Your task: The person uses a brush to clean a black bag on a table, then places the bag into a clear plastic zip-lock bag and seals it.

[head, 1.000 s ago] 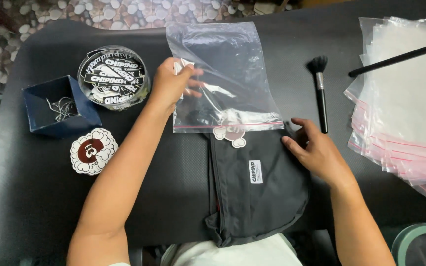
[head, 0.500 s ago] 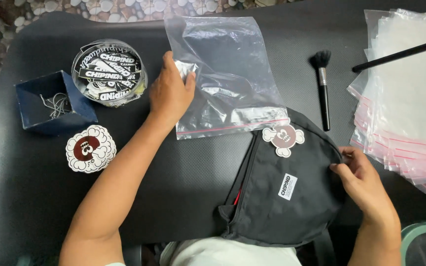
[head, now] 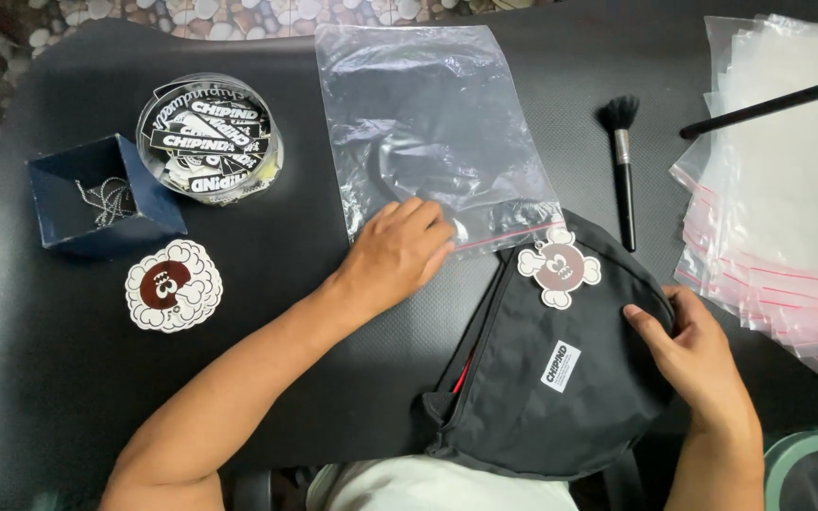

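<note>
Black fabric covers the tabletop, and on it stand two containers at the far left. A blue box, open at the top, holds a thin metal chain. Just beside it a round clear tub is packed with black-and-white stickers. A cloud-shaped sticker lies flat in front of the box.

At the middle lies a clear zip bag, flat, its long axis running away from the person and its red-striped mouth at the near edge. The left hand rests on that near edge, its grip pressed together on the plastic by the mouth. What the bag holds cannot be told.

A black fabric pouch lies just in front of the bag, tilted, its narrow top end touching the bag's mouth and bearing a skull-shaped tag. The right hand grips the pouch's right edge, fingers curled over it.

A black brush lies to the right, bristles away, beside a stack of clear bags.
</note>
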